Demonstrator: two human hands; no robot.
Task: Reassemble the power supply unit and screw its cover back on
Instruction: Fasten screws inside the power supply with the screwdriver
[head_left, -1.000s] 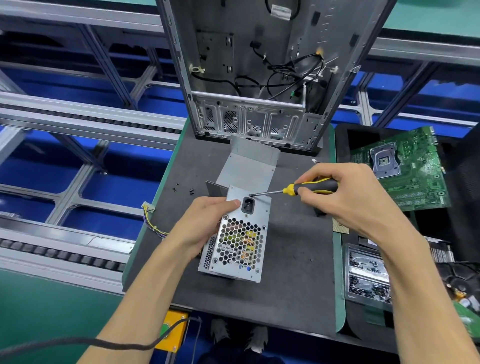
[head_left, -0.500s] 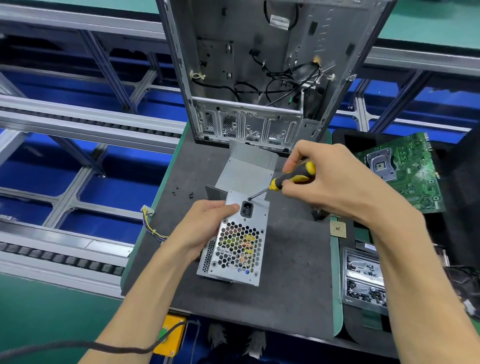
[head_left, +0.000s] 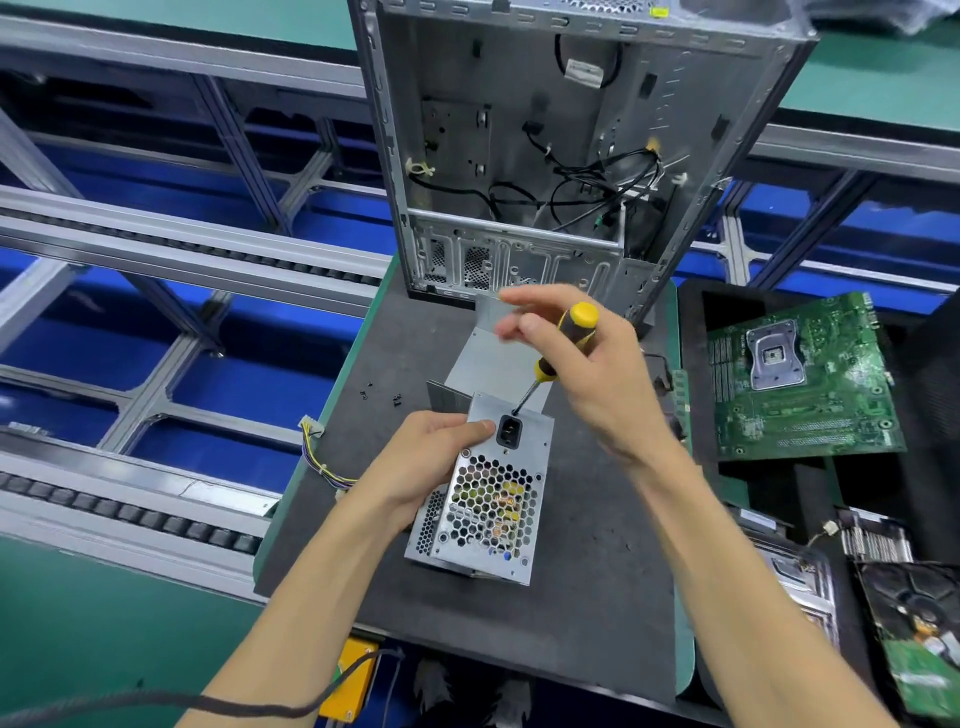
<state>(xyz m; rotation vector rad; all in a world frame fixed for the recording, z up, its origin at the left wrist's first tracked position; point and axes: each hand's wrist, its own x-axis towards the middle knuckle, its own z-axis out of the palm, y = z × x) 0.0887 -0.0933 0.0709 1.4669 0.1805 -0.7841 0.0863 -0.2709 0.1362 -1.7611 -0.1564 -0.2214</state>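
Observation:
The silver power supply unit (head_left: 488, 499) stands on the dark mat (head_left: 587, 613), its honeycomb grille and black power socket facing up. My left hand (head_left: 426, 462) grips its left side, thumb on the top face beside the socket. My right hand (head_left: 587, 374) holds a yellow and black screwdriver (head_left: 563, 343) tilted steeply; the index finger and thumb stretch out past the handle. The tip touches the top face just above the socket. The loose bent metal cover (head_left: 498, 358) lies behind the unit. A few small black screws (head_left: 382, 396) lie on the mat to the left.
An open computer case (head_left: 571, 156) stands upright at the back of the mat. A green motherboard (head_left: 800, 379) lies in a black tray to the right, with more parts below it. A coloured wire bundle (head_left: 317, 452) hangs off the mat's left edge. Conveyor rails run on the left.
My right hand swung the screwdriver from almost level to steeply upright, with the tip staying by the socket. My left hand kept its grip on the unit.

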